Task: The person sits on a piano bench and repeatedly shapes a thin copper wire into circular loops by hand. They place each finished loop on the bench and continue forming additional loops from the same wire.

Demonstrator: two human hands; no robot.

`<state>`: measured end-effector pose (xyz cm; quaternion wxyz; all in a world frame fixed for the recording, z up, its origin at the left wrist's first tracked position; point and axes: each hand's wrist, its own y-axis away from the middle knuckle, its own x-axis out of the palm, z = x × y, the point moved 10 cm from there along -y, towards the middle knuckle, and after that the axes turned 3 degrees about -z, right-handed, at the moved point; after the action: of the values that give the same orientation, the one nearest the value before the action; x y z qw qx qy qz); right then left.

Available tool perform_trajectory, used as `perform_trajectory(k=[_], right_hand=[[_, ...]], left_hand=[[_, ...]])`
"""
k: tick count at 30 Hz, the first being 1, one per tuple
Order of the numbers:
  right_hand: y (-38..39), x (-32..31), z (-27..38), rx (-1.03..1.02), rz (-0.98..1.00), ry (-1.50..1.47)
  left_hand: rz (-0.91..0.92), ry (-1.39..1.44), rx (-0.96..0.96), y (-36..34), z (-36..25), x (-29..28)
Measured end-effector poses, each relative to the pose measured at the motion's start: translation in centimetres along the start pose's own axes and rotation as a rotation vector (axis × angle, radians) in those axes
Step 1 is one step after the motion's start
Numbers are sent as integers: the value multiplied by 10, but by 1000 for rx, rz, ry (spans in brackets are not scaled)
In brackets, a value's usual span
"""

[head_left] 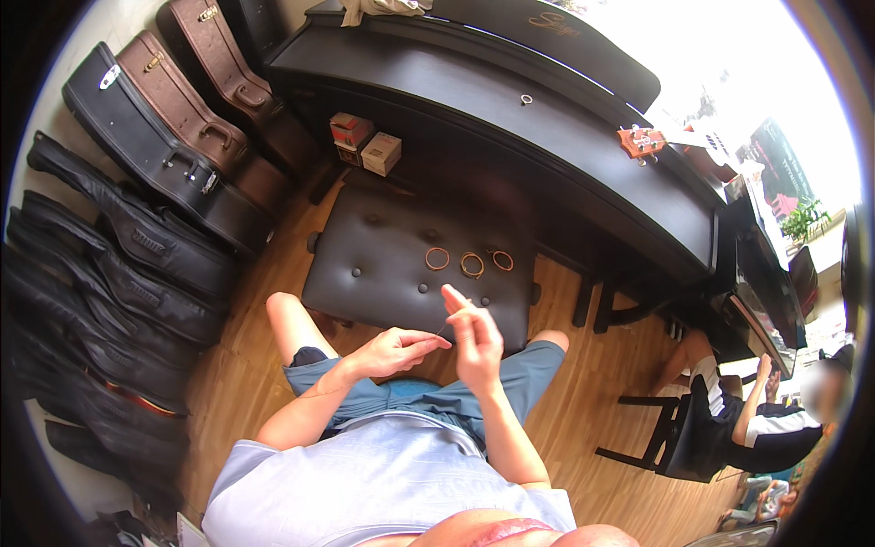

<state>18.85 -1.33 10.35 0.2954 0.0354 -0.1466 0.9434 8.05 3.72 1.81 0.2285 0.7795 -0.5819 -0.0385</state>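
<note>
My left hand is in front of my body, fingertips pinched together on a thin wire-like string. Right beside it, my right hand is raised with its fingers bent around the same string, the index finger pointing up. A length of the string seems to trail back along my left forearm. Beyond my hands, on a black tufted bench, lie a thin coiled string, a second coil and a third coil. The string's ends are too fine to make out.
A black piano stands behind the bench, with a small ring and a ukulele headstock on it. Small boxes sit beneath. Instrument cases and black gig bags line the left. A person sits on a chair at right.
</note>
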Motion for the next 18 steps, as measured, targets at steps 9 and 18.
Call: perform_trajectory(k=[9, 18], right_hand=[[31, 45, -46, 356, 752, 488], [64, 77, -70, 667, 925, 47]], left_hand=[[272, -341, -167, 27, 5, -38], [386, 81, -148, 28, 32, -54]])
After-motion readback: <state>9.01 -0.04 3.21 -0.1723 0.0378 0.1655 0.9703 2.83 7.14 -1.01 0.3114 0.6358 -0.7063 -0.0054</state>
